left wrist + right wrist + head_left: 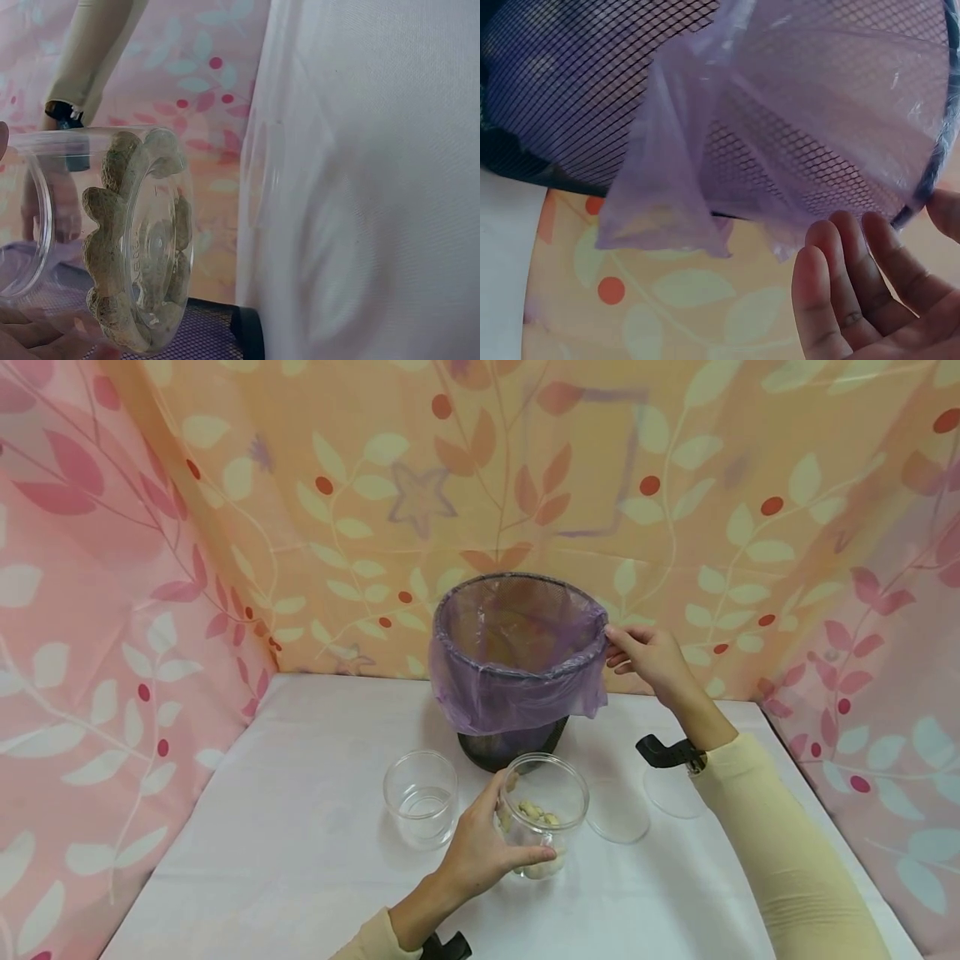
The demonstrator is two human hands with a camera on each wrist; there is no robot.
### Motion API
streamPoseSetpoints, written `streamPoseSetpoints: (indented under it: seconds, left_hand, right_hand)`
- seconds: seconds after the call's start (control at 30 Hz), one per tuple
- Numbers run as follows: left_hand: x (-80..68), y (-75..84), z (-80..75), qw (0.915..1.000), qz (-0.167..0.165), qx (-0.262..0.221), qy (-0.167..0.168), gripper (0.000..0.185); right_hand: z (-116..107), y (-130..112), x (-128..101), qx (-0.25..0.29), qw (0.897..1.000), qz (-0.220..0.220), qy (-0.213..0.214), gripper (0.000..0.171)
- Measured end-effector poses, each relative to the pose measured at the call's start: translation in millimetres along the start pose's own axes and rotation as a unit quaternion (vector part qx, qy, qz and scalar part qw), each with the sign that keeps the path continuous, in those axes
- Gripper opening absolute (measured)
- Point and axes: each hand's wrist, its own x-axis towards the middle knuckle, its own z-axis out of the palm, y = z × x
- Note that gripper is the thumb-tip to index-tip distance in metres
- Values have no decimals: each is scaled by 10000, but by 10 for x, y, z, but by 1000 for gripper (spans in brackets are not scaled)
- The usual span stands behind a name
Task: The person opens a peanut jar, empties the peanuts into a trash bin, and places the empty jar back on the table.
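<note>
My left hand [480, 847] grips a clear round jar [557, 828] from its left side, in front of the bin. Unshelled peanuts [109, 259] lie around the jar's bottom, and the left wrist view shows that bottom raised above the white tabletop. A black mesh trash bin [562, 82] stands behind the jar, lined with a purple plastic bag [517, 703] folded down over its rim. At the rim's right side my right hand [648, 658] pinches the edge, thumb on one side and fingers below it in the right wrist view.
A second clear jar [422, 810] stands on the white table [285, 852], left of the held one. Two clear round lids [621, 818] lie flat to the right. Floral cloth walls [360, 527] enclose the table at the back and both sides.
</note>
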Motion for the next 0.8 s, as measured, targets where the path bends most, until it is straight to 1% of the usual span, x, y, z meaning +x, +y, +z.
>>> streamPoseSetpoints:
  seconds: [0.27, 0.57, 0.63, 0.73, 0.8]
  left_hand:
    - [7, 4, 15, 10000, 53, -63, 7, 100]
    - [10, 3, 24, 9999, 59, -87, -15, 101]
    - [1, 11, 19, 10000, 83, -19, -45, 102]
    - [-33, 78, -23, 9999, 105, 39, -131, 106]
    - [-54, 147, -69, 9996, 183, 75, -187, 107]
  right_hand:
    - [20, -60, 27, 309, 9995, -51, 71, 16]
    - [59, -73, 28, 661, 9978, 55, 40, 13]
    - [65, -69, 25, 700, 9975, 72, 61, 13]
    - [69, -62, 19, 778, 9969, 88, 61, 13]
    - [67, -56, 20, 850, 9963, 90, 81, 13]
